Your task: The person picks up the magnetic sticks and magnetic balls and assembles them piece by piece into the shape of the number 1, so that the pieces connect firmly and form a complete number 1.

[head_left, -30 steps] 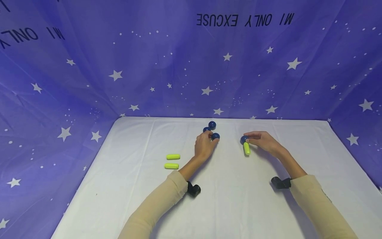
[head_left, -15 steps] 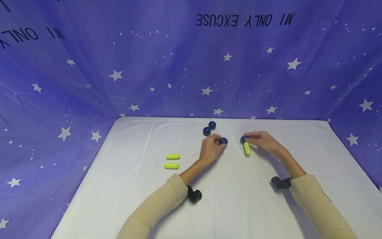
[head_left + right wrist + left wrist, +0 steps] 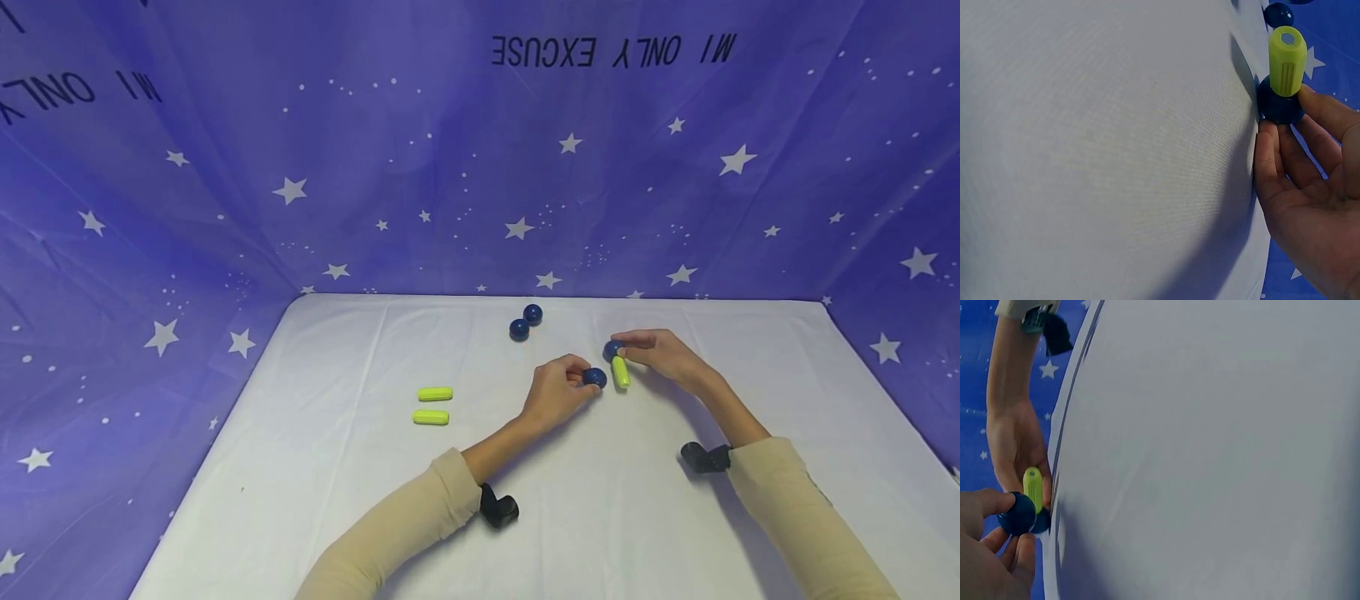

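Between thumb and fingers, my left hand [image 3: 558, 390] pinches a dark blue ball [image 3: 595, 378], close to the left of a yellow-green ribbed rod [image 3: 621, 373]. My right hand [image 3: 667, 357] holds a second blue ball [image 3: 612, 349] low at the tabletop. The rod's far end meets that ball, and its near end points toward me. In the right wrist view the rod [image 3: 1287, 61] stands out from the ball [image 3: 1280, 103], its pale metallic-looking end facing the camera. From the left wrist, the pinched ball [image 3: 1018, 514] partly covers the right-hand ball [image 3: 1042, 521].
Two more blue balls, a nearer one [image 3: 519, 330] and a farther one [image 3: 532, 314], sit together toward the back. Left of my left arm lie two yellow-green rods, upper [image 3: 435, 393] and lower [image 3: 431, 417]. A starry purple cloth [image 3: 480, 167] stands behind the white table [image 3: 315, 500].
My left hand has carried its ball away from the two back balls, rightward and nearer to me, up beside the rod. The right hand has kept its place with ball and rod.
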The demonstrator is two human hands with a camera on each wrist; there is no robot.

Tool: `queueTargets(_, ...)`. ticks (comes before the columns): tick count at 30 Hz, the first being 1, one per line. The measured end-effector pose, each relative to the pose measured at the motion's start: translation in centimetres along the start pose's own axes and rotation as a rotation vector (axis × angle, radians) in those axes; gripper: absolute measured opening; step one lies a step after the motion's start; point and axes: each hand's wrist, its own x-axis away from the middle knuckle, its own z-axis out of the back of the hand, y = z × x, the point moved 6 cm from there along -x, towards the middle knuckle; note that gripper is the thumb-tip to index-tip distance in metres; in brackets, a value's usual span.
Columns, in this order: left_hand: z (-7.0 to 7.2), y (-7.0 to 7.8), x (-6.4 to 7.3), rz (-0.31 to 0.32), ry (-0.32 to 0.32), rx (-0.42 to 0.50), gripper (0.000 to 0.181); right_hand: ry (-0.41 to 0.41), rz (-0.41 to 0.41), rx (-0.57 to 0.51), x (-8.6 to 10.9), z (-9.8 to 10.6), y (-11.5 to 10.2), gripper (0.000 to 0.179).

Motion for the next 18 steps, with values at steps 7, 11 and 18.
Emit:
queueTargets(7, -1.8, 0.5, 0.6, -0.001, -0.094, 0.024, 0.023, 0.004, 0.000, 0.009, 0.0, 0.0, -0.1, 0.047)
queueTargets(11, -2.7, 0.7, 0.7, -0.003, -0.113, 0.026, 0.023, 0.007, -0.002, 0.018, 0.0, 0.1, -0.1, 0.046)
queueTargets(18, -3.6, 1.0, 0.7, 0.007, -0.123, 0.034, 0.025, 0.009, 0.000, 0.017, 0.1, 0.1, -0.1, 0.046)
